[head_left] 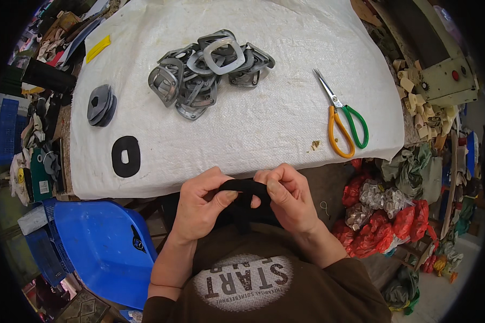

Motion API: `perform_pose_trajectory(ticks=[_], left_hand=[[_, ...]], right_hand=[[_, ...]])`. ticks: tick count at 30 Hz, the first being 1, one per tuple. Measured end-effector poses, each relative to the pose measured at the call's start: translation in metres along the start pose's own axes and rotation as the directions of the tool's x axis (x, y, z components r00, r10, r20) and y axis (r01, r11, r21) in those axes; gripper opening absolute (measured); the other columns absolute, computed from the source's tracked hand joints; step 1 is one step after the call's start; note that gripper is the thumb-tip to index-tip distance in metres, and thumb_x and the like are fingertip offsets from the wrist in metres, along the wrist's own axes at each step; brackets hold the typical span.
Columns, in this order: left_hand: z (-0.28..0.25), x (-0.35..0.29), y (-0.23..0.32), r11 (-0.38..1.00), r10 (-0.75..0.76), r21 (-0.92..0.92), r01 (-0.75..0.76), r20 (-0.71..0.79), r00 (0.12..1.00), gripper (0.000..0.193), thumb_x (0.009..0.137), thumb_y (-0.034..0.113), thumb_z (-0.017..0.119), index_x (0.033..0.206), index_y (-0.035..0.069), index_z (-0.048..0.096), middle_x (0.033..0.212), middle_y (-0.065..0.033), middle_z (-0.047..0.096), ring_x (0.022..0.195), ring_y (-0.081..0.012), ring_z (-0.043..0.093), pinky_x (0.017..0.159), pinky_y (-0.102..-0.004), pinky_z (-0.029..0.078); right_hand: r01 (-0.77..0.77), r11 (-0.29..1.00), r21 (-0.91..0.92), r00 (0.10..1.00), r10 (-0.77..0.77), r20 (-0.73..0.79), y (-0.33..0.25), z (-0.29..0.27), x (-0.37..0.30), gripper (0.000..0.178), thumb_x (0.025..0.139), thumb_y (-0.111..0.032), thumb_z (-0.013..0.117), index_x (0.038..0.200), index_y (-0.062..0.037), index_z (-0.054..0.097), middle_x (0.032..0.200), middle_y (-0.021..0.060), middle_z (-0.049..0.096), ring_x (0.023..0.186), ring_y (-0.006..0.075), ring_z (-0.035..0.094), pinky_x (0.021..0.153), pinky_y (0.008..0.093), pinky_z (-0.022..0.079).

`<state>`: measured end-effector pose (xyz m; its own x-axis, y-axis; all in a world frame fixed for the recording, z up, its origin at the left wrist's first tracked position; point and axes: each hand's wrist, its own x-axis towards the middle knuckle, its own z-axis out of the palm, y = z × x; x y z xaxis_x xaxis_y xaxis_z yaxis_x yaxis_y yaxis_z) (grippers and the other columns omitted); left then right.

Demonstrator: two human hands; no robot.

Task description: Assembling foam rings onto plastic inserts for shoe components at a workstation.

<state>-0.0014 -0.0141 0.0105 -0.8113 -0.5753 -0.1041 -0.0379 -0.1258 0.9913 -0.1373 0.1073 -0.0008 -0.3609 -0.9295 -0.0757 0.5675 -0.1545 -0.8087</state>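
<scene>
My left hand (200, 204) and my right hand (292, 198) pinch a soft black ring-shaped pad (244, 186) between thumbs and fingers, just off the table's near edge. The pad is bent into an arch, and part of it is hidden by my fingers. A similar black pad (133, 163) with an oblong hole lies flat at the near left of the white-covered table (264, 118). Farther back is a heap of grey frame-shaped pieces (198, 89), topped by a lighter square frame (238, 60). Left of the heap stands a small stack of grey pads (99, 105).
Scissors (337, 105) with orange and green handles lie partly spread at the right. A yellow strip (97, 49) rests at the far left. Below the table are a blue tub (99, 242) on the left and red bags (380, 234) on the right. Clutter lines both sides.
</scene>
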Motion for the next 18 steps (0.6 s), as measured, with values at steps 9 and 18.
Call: perform_pose_trajectory(ticks=[9,18], left_hand=[[0.002,0.003,0.002,0.964,0.170,0.194,-0.181,0.071,0.983,0.019,0.081,0.021,0.065,0.086,0.003,0.066,0.064,-0.0013,0.047,0.059,-0.0114,0.042,0.053,-0.0248,0.032],[-0.006,0.003,0.003,0.977,0.102,0.176,-0.116,0.090,0.991,0.018,0.080,0.019,0.064,0.087,0.002,0.065,0.063,-0.0034,0.046,0.058,-0.0138,0.043,0.053,-0.0262,0.033]], right_hand=[[-0.252,0.888,0.385,0.966,0.208,0.153,0.012,0.004,-0.002,0.015,0.089,-0.015,0.055,0.082,-0.0042,0.047,0.073,0.0073,0.054,0.062,0.0119,0.050,0.061,0.0231,0.041],[-0.104,0.994,-0.043,0.975,0.111,0.193,-0.006,-0.011,0.004,0.022,0.092,-0.023,0.048,0.088,-0.0014,0.049,0.075,0.0117,0.057,0.067,0.0157,0.051,0.061,0.0262,0.039]])
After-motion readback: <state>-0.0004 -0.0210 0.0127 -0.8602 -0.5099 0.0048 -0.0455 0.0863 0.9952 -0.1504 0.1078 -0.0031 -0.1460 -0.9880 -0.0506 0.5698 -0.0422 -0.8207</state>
